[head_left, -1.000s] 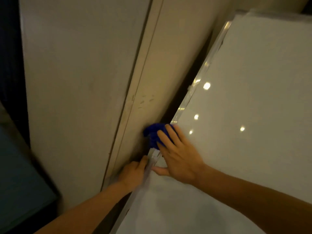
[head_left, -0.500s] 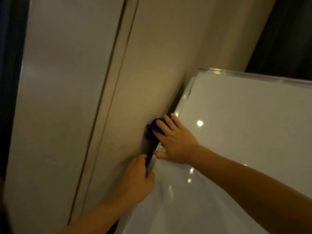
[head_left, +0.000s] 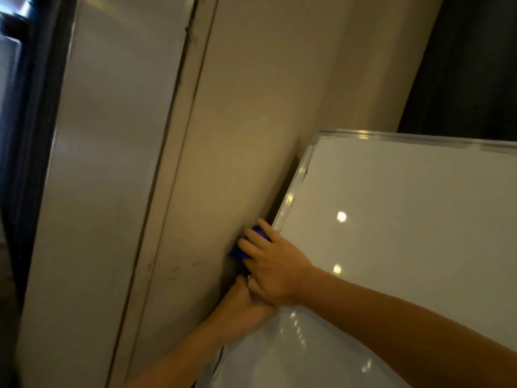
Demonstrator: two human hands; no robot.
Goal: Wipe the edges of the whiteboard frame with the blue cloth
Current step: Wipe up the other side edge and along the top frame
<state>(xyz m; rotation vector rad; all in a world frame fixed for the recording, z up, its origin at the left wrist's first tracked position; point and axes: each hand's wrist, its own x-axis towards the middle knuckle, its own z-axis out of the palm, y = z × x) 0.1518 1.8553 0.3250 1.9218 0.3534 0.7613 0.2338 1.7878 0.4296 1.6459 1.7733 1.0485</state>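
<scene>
A whiteboard [head_left: 405, 247] with a silver metal frame [head_left: 291, 200] leans close to a beige wall. My right hand [head_left: 271, 264] presses a blue cloth [head_left: 237, 252] over the frame's left edge, about halfway up; only a small part of the cloth shows under my fingers. Just below it, my left hand [head_left: 240, 306] grips the same left edge of the frame, touching my right hand. The frame's top left corner [head_left: 321, 135] is in view above.
The beige wall [head_left: 246, 163] stands right beside the frame's left edge, leaving a narrow dark gap [head_left: 282, 191]. A pale door panel [head_left: 106, 191] with a vertical seam lies further left. A dark area [head_left: 470, 65] fills the upper right.
The view has tilted up, bringing the frame's top corner into sight. My left hand has slid up the frame edge until it touches my right hand, which still holds the cloth on the edge.
</scene>
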